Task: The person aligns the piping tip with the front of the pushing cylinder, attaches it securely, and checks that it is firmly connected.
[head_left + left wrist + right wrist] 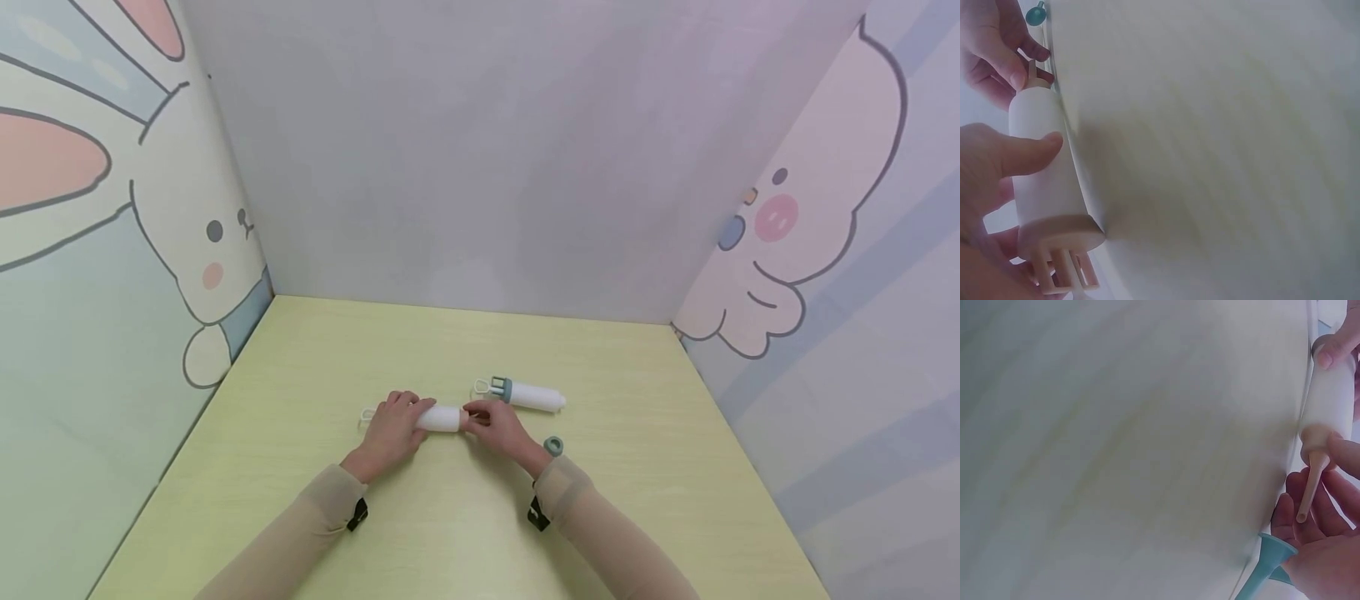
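A white syringe-like tube (442, 419) with a plunger loop at its left end lies sideways just above or on the table; which one I cannot tell. My left hand (392, 432) grips its barrel, thumb laid across the side in the left wrist view, near the beige slotted collar (1063, 234). At the other end, my right hand (501, 427) pinches the base of a pinkish-beige nozzle (1314, 481). The nozzle's narrow spout points toward the right palm, over the curled fingers.
A second white syringe-like tube (536, 397) with a grey-green collar lies behind the right hand. Close to the right wrist is a flared green nozzle (553, 446). The pale yellow table (360, 333) meets a grey wall (465, 167) behind and cartoon-printed panels at both sides.
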A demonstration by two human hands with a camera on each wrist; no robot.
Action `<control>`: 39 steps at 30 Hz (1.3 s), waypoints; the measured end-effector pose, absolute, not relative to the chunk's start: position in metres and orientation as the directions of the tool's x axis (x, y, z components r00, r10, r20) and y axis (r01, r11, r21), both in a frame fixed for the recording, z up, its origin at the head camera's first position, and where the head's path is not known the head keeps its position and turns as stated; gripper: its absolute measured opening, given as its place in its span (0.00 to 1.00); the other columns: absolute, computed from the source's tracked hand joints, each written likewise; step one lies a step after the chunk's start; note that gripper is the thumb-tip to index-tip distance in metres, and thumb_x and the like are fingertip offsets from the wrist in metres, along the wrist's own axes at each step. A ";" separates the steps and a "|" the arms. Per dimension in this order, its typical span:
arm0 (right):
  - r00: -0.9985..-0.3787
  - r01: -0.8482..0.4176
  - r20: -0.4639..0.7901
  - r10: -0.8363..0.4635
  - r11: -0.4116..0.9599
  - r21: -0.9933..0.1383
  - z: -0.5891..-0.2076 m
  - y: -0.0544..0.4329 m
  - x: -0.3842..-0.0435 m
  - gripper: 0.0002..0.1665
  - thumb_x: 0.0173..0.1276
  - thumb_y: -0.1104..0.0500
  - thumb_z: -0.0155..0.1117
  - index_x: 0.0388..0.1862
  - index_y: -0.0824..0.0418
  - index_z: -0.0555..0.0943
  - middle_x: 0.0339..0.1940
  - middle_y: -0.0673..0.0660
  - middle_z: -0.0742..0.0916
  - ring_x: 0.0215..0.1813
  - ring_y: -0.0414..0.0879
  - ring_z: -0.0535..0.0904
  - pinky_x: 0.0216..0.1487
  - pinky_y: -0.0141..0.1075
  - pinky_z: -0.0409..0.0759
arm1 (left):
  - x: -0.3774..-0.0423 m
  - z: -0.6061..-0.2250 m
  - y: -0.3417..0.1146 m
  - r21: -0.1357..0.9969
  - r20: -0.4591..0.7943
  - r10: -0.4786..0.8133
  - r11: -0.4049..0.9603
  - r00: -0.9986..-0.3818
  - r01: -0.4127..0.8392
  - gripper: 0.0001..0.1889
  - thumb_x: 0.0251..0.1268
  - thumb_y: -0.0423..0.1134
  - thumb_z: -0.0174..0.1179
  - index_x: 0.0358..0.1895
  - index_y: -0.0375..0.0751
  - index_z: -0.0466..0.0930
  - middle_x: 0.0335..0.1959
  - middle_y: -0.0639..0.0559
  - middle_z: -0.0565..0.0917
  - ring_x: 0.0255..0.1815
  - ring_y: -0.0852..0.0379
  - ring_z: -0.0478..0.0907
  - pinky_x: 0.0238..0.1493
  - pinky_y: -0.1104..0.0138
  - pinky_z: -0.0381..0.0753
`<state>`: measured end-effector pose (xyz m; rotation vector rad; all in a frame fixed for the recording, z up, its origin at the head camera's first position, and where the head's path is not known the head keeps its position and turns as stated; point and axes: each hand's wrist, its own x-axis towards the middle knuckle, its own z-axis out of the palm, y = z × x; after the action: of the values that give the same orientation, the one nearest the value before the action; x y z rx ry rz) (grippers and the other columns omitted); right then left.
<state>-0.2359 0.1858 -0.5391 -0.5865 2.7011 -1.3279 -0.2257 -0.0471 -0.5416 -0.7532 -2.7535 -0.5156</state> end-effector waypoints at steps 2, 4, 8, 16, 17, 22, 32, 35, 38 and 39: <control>-0.928 -0.296 0.096 -0.360 0.557 -0.776 -0.538 0.187 -0.235 0.19 0.64 0.58 0.68 0.50 0.67 0.82 0.47 0.58 0.84 0.46 0.47 0.82 0.44 0.33 0.78 | -0.226 -0.541 -0.046 0.282 0.326 0.439 0.800 -0.838 0.529 0.27 0.50 0.39 0.72 0.57 0.46 0.77 0.46 0.45 0.77 0.49 0.42 0.71 0.44 0.50 0.72; -0.933 -0.289 0.096 -0.347 0.564 -0.774 -0.537 0.189 -0.234 0.20 0.63 0.57 0.69 0.50 0.67 0.82 0.47 0.58 0.84 0.46 0.47 0.82 0.44 0.34 0.79 | -0.227 -0.539 -0.046 0.294 0.339 0.435 0.793 -0.834 0.533 0.28 0.48 0.39 0.72 0.57 0.45 0.77 0.47 0.44 0.78 0.49 0.42 0.70 0.43 0.49 0.72; -0.941 -0.276 0.097 -0.324 0.573 -0.772 -0.533 0.192 -0.233 0.20 0.62 0.57 0.70 0.50 0.66 0.82 0.47 0.57 0.84 0.46 0.48 0.81 0.44 0.35 0.79 | -0.229 -0.535 -0.045 0.298 0.368 0.434 0.783 -0.822 0.547 0.31 0.46 0.42 0.74 0.58 0.45 0.77 0.47 0.44 0.77 0.49 0.41 0.70 0.43 0.48 0.72; -0.946 -0.267 0.089 -0.313 0.592 -0.760 -0.528 0.201 -0.231 0.23 0.61 0.55 0.70 0.52 0.65 0.82 0.49 0.57 0.84 0.48 0.50 0.81 0.44 0.37 0.79 | -0.235 -0.525 -0.042 0.289 0.381 0.432 0.785 -0.818 0.549 0.35 0.45 0.52 0.74 0.60 0.47 0.75 0.49 0.43 0.76 0.52 0.40 0.68 0.45 0.48 0.70; -0.945 -0.272 0.094 -0.313 0.592 -0.758 -0.527 0.202 -0.231 0.23 0.62 0.55 0.70 0.52 0.66 0.82 0.49 0.57 0.84 0.48 0.51 0.81 0.44 0.38 0.79 | -0.236 -0.523 -0.041 0.289 0.383 0.433 0.782 -0.816 0.552 0.35 0.46 0.52 0.73 0.61 0.47 0.75 0.50 0.43 0.76 0.52 0.41 0.68 0.45 0.48 0.70; -0.938 -0.300 0.124 -0.323 0.585 -0.753 -0.523 0.210 -0.230 0.23 0.63 0.57 0.69 0.53 0.68 0.80 0.50 0.60 0.84 0.50 0.54 0.80 0.44 0.41 0.79 | -0.236 -0.513 -0.029 0.301 0.387 0.452 0.762 -0.804 0.573 0.35 0.47 0.52 0.73 0.61 0.47 0.74 0.51 0.43 0.75 0.54 0.40 0.67 0.47 0.48 0.69; -0.945 -0.312 0.167 -0.282 0.618 -0.722 -0.513 0.237 -0.226 0.21 0.61 0.62 0.70 0.52 0.67 0.81 0.48 0.59 0.84 0.47 0.54 0.81 0.38 0.40 0.80 | -0.234 -0.509 0.014 0.288 0.371 0.532 0.713 -0.761 0.639 0.32 0.50 0.53 0.71 0.60 0.48 0.75 0.51 0.46 0.75 0.55 0.43 0.67 0.49 0.50 0.70; -0.948 -0.308 0.179 -0.263 0.622 -0.719 -0.515 0.250 -0.225 0.20 0.60 0.63 0.70 0.51 0.68 0.81 0.47 0.61 0.85 0.45 0.55 0.82 0.37 0.41 0.80 | -0.233 -0.513 0.028 0.293 0.366 0.563 0.686 -0.741 0.666 0.31 0.50 0.52 0.71 0.59 0.46 0.77 0.50 0.46 0.75 0.54 0.43 0.67 0.48 0.50 0.70; -0.954 -0.296 0.181 -0.240 0.638 -0.711 -0.518 0.262 -0.222 0.19 0.59 0.63 0.71 0.49 0.68 0.82 0.45 0.61 0.85 0.44 0.54 0.82 0.36 0.41 0.80 | -0.231 -0.518 0.040 0.281 0.341 0.593 0.676 -0.729 0.681 0.29 0.50 0.52 0.71 0.56 0.47 0.79 0.49 0.48 0.76 0.53 0.45 0.68 0.48 0.52 0.70; -0.953 -0.298 0.186 -0.237 0.638 -0.710 -0.519 0.265 -0.221 0.18 0.59 0.63 0.71 0.48 0.68 0.82 0.44 0.61 0.85 0.43 0.54 0.82 0.36 0.41 0.80 | -0.230 -0.519 0.043 0.271 0.328 0.604 0.676 -0.726 0.685 0.28 0.50 0.52 0.71 0.56 0.47 0.79 0.49 0.49 0.76 0.52 0.46 0.68 0.49 0.53 0.70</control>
<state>-0.2214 0.2651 -0.5188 -0.4759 2.9113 -1.2841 -0.2301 0.0434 -0.5190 -1.0444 -2.6788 -0.5614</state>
